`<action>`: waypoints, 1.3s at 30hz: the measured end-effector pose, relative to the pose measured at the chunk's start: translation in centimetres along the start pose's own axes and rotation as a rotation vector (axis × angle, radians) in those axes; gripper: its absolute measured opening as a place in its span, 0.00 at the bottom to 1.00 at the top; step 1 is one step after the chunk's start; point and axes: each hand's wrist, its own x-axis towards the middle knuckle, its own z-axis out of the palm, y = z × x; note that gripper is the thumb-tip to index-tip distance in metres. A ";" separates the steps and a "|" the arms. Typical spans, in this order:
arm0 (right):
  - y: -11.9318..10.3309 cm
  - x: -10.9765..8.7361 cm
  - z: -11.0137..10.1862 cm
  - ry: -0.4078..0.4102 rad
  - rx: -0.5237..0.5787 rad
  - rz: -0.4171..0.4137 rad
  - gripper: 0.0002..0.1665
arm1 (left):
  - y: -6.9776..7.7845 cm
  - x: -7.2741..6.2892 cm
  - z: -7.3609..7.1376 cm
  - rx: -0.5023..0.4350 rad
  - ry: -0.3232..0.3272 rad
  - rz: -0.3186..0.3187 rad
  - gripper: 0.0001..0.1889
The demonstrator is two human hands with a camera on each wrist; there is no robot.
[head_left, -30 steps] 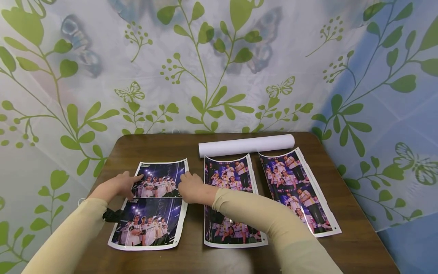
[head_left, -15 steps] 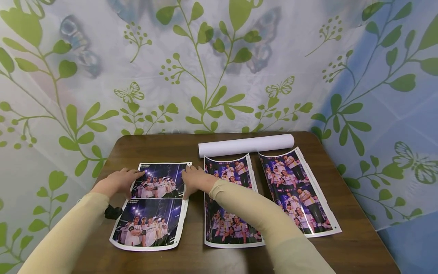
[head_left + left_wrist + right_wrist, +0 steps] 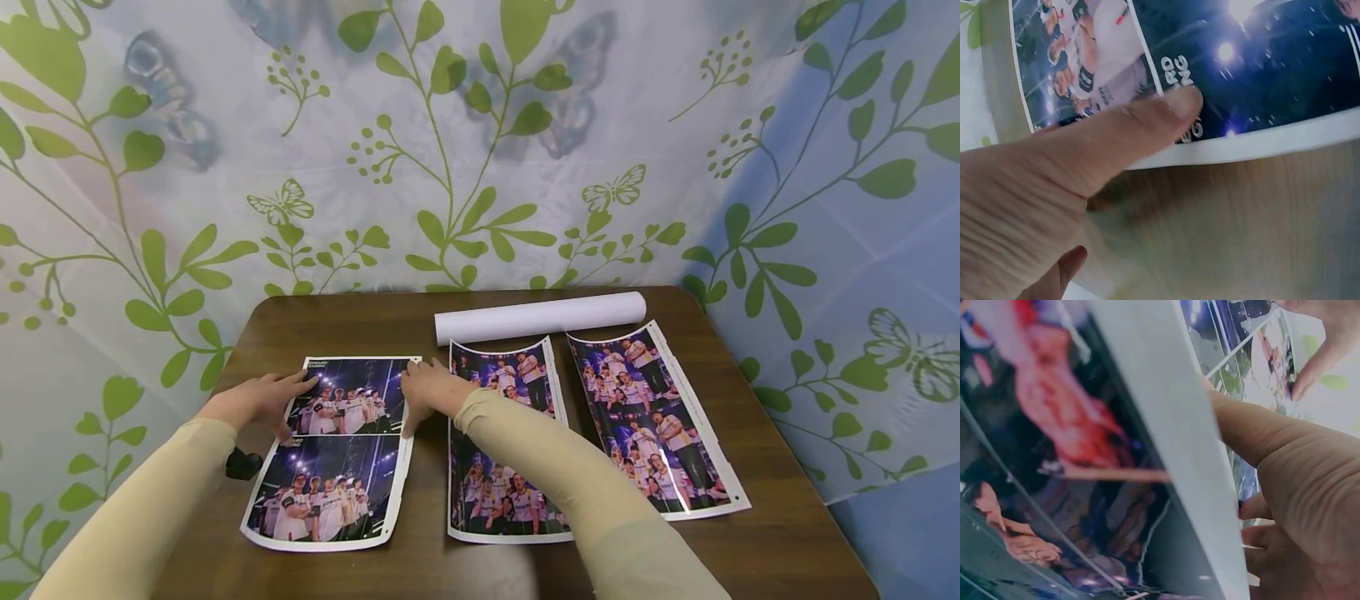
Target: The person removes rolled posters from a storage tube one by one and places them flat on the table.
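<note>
A glossy print [image 3: 330, 492] with two stacked group photos and a white border lies at the left of the table. My left hand [image 3: 258, 404] rests at its left edge, fingers extended. In the left wrist view the thumb [image 3: 1172, 109] presses on the print near its white lettering. Along the opposite edge, my right hand [image 3: 431, 392] touches the white margin near the top corner, thumb pointing down. The right wrist view shows the back of the right thumb [image 3: 1254, 428] over that print, its fingertips partly hidden. Beside it lies a second print [image 3: 517, 500], partly under the right forearm.
A third print [image 3: 675, 450] lies at the right, its upper end curling. Behind the prints a white paper roll [image 3: 540, 318] stretches across the back of the brown wooden table [image 3: 360, 321]. A leaf-patterned curtain [image 3: 480, 167] hangs just past the table.
The left print's top right corner has moved slightly down and right, and its top edge lies straighter. My right hand's fingers have loosened from a curl and shifted a little right.
</note>
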 end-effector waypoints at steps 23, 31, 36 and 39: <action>-1.2 -1.6 0.8 0.091 -0.101 -0.122 0.24 | -1.4 0.0 0.8 0.035 0.041 0.089 0.63; -4.9 -4.2 2.7 0.210 -0.166 -0.320 0.20 | -1.4 -0.2 2.0 0.121 0.188 0.178 0.53; -5.9 -5.5 3.2 0.165 -0.168 -0.308 0.44 | -0.7 -1.4 3.0 0.128 0.296 0.282 0.34; -6.1 -6.0 3.2 0.145 -0.174 -0.302 0.57 | -0.3 -2.4 3.7 0.133 0.312 0.328 0.26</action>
